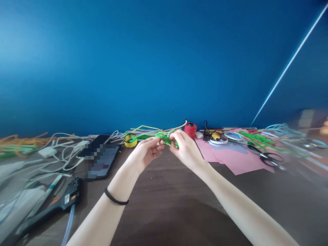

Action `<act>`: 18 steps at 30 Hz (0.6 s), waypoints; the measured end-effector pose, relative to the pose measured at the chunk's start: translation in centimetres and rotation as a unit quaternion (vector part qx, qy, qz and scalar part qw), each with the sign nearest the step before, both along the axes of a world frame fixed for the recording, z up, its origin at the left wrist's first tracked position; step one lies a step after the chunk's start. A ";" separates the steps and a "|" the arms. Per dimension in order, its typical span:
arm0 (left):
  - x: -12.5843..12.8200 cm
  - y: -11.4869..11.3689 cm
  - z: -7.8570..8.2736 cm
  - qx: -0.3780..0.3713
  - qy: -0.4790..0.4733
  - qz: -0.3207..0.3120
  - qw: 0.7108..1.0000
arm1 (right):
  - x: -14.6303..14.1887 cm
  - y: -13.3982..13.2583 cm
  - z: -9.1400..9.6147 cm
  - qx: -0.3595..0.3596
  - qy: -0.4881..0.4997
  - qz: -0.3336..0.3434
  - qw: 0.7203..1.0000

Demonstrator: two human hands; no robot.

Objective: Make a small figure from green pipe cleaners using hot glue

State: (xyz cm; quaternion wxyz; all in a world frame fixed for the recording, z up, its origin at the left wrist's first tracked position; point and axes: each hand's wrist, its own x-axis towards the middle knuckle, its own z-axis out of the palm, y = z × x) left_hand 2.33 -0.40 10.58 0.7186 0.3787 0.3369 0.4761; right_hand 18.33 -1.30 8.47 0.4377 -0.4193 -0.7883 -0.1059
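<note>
two grips: left hand (145,153) and right hand (187,148) both pinch a green stem (166,138); slack fingers might let it untwist.

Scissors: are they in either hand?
No, the scissors lie by the pink paper; the left hand and right hand grip a green pipe cleaner.

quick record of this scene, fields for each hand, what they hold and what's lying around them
left: left hand pinches one end of the green pipe cleaner; black band on the wrist
right: right hand pinches the other end
surface: brown table, hands raised over it
left side: phone, white cables, black glue gun
behind hands: yellow tape roll, red thread spool
right side: pink paper, scissors
</note>
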 end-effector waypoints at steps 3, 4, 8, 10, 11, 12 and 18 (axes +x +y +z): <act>0.0 0.0 -0.1 0.005 0.004 -0.002 1.000 | 0.0 -0.1 0.1 -0.055 0.045 0.030 0.997; 0.0 0.0 -0.1 0.010 0.010 -0.001 1.000 | 0.0 -0.2 0.2 -0.077 0.064 0.042 0.994; 0.0 -0.1 -0.2 0.032 0.030 -0.010 0.999 | 0.2 -0.1 0.4 -0.167 0.120 0.081 0.975; 0.0 -0.1 -0.2 0.032 0.028 -0.014 0.999 | 0.3 -0.1 0.5 -0.179 0.130 0.086 0.971; 0.0 -0.1 -0.2 0.032 0.027 -0.013 0.999 | 0.3 -0.1 0.5 -0.179 0.135 0.088 0.971; 0.1 -0.1 -0.2 0.034 0.025 -0.011 0.999 | 0.3 -0.1 0.6 -0.179 0.140 0.089 0.970; 0.4 -0.1 -0.3 0.094 0.058 0.023 0.994 | 0.0 -0.5 0.5 -0.193 0.161 0.106 0.962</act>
